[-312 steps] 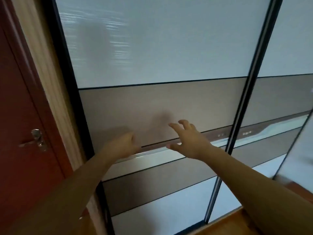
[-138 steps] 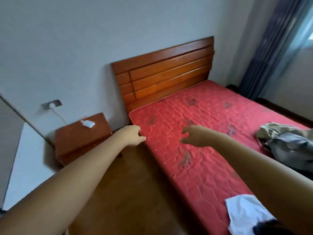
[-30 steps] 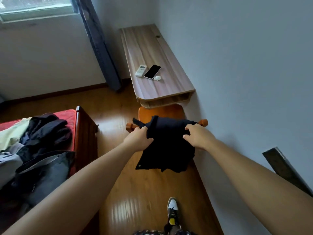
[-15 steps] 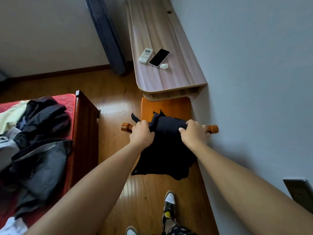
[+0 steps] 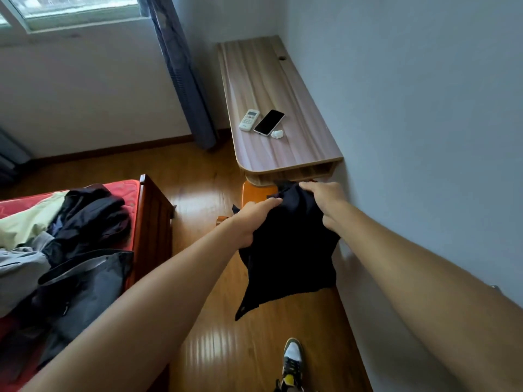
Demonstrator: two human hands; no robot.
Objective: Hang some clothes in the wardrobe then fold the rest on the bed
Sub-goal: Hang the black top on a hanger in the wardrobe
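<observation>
A dark navy garment [image 5: 288, 250] hangs in front of me above the wooden floor, held up by both hands. My left hand [image 5: 254, 219] grips its left upper edge and my right hand [image 5: 325, 198] grips the top on the right. Behind it stands an orange wooden chair [image 5: 256, 190], mostly hidden by the cloth. At the left, a pile of clothes [image 5: 56, 250] in dark, grey and pale green lies on the red mattress of the bed [image 5: 154, 219].
A wall-mounted wooden desk [image 5: 283, 154] carries a white remote [image 5: 249, 120], a black phone [image 5: 268, 122] and a small white object [image 5: 277, 134]. A blue curtain [image 5: 184, 80] hangs by the window. My shoe [image 5: 291, 360] stands on the floor below.
The garment has come up off the chair back and now hangs free from both hands. My view has tilted up toward the window and desk.
</observation>
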